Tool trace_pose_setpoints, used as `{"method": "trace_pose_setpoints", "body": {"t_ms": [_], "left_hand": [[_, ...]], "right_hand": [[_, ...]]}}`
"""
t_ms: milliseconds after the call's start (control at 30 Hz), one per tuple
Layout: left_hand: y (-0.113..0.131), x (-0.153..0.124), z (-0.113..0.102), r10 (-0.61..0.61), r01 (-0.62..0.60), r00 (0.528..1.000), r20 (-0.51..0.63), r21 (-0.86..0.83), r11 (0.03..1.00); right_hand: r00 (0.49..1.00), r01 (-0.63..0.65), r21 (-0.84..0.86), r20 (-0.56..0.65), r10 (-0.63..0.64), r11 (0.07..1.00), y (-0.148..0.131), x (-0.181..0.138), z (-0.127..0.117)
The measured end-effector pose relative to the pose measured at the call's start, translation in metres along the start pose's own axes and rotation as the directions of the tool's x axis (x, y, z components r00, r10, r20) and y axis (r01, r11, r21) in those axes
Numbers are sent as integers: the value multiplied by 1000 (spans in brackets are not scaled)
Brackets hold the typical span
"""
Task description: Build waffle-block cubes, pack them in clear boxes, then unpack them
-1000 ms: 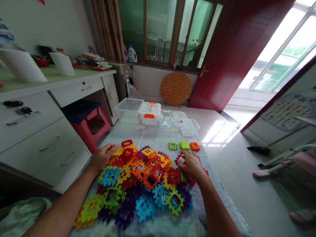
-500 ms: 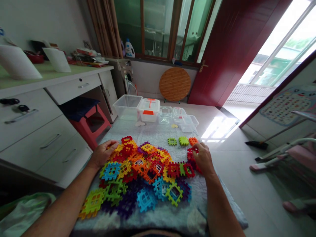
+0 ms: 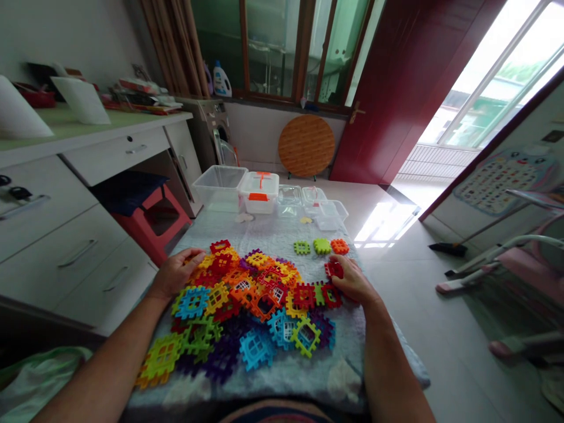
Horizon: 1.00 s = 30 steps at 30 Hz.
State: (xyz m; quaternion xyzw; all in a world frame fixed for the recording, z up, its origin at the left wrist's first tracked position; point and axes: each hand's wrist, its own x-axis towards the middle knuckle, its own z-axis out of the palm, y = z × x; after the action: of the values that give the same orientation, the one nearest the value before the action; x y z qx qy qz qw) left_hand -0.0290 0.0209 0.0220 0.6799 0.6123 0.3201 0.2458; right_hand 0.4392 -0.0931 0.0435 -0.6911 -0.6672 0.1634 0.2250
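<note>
A heap of colourful plastic interlocking blocks (image 3: 264, 308), square with notched edges and many with window grids, covers the near part of the cloth-covered table. My left hand (image 3: 176, 275) rests against the heap's left edge beside yellow and red blocks, fingers loosely bent and apart, nothing seen in them. My right hand (image 3: 356, 282) is right of the heap, thumb and fingers closed on a red block (image 3: 333, 269) and partly covering it. Beyond it lie a green window block (image 3: 302, 247), a solid green block (image 3: 322, 246) and an orange block (image 3: 339, 246) in a row.
At the table's far end stand a clear open bin (image 3: 220, 187), a lidded box with orange clips (image 3: 259, 192) and smaller clear containers (image 3: 332, 214). A red stool (image 3: 154, 226) and white drawers (image 3: 79, 249) are on the left. A pink chair (image 3: 526, 270) is at right.
My right hand has turned and lowered slightly around the red block, which shows more clearly apart from the orange one. My left hand stays by the heap. The whole view has shifted a little.
</note>
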Motion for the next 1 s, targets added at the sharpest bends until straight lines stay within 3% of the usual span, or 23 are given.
{"method": "trace_pose_setpoints", "body": {"t_ms": [233,867,1000], "left_hand": [[-2,1,0,0,0,1000,11,8,1000],[0,2,1,3,-2,1000,-6,54,999],[-1,2,0,17,-17,1000,-8,51,999]], "right_hand": [[995,15,53,-98,-10,998,7,-1,-8],[998,-49,-134,19,52,990,6,1,-7],[997,47,-105,-60,-54,993,-10,4,-15]]}}
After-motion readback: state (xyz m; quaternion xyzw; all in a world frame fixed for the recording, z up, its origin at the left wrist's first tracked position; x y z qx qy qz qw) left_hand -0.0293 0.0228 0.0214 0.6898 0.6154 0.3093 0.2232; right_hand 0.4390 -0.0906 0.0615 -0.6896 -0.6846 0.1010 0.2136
